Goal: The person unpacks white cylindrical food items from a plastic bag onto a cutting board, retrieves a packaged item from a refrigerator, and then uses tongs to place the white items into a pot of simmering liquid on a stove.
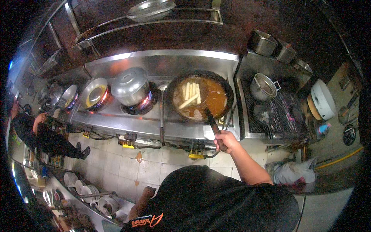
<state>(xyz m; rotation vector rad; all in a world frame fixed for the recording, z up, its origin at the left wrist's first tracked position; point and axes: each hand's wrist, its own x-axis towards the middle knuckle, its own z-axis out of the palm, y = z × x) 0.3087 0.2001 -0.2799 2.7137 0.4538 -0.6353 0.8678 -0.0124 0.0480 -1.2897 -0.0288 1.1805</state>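
My right hand (227,142) is closed around the dark handle of a long utensil (214,123). The utensil slants over the near rim of a wide black wok (232,92), and its far end disappears into brown cooking oil (214,101). Several pale, stick-shaped rolls (190,91) lie together in the bubbling left half of the oil, one crossing the others. Low at my left side hangs my left hand (149,192), dark and partly in shadow. It touches no utensil that I can see, and its fingers are unclear.
Left of the wok, a lidded aluminium pot (129,87) stands over a lit burner. Beyond it, a pan (95,94) sits over flames. A grill (275,116) at right bears a saucepan (263,87). Another person (43,134) stands far left. Stacked plates (89,193) are behind me.
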